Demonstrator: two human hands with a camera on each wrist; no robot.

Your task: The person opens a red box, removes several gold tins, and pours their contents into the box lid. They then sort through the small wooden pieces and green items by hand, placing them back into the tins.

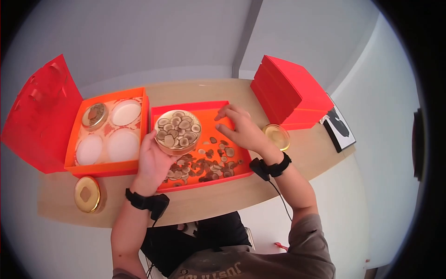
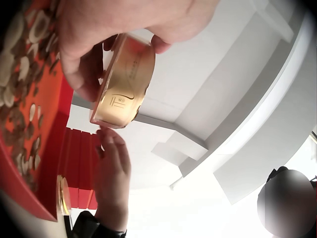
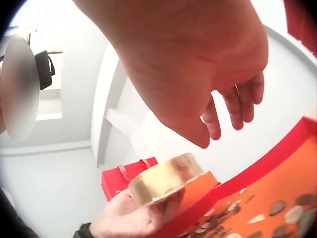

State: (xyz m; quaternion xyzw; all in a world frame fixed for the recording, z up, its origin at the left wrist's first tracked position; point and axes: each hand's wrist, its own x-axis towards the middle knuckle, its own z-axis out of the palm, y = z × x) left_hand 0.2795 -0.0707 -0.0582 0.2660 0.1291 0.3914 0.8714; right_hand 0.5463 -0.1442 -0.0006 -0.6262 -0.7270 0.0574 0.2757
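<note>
My left hand (image 1: 155, 162) grips a round, gold-sided container (image 1: 178, 149) above the left part of a red tray (image 1: 204, 187) with an orange inside. Thin brown-edged slices (image 1: 176, 129) cover the container's top. More loose slices (image 1: 216, 169) lie scattered in the tray. In the left wrist view the container (image 2: 124, 82) is tilted, with fingers round it. My right hand (image 1: 242, 131) hovers over the tray's right side, fingers loosely bent and holding nothing, apart from the container. The right wrist view shows the same hand (image 3: 198, 74) with its fingers hanging down.
An open orange box (image 1: 106, 168) at the left holds a filled round container (image 1: 95, 116) and several white round recesses (image 1: 123, 145). A gold lid (image 1: 87, 194) sits in front of it. Right of the tray are another gold round piece (image 1: 277, 137), a red box (image 1: 292, 93) and a framed picture (image 1: 341, 128).
</note>
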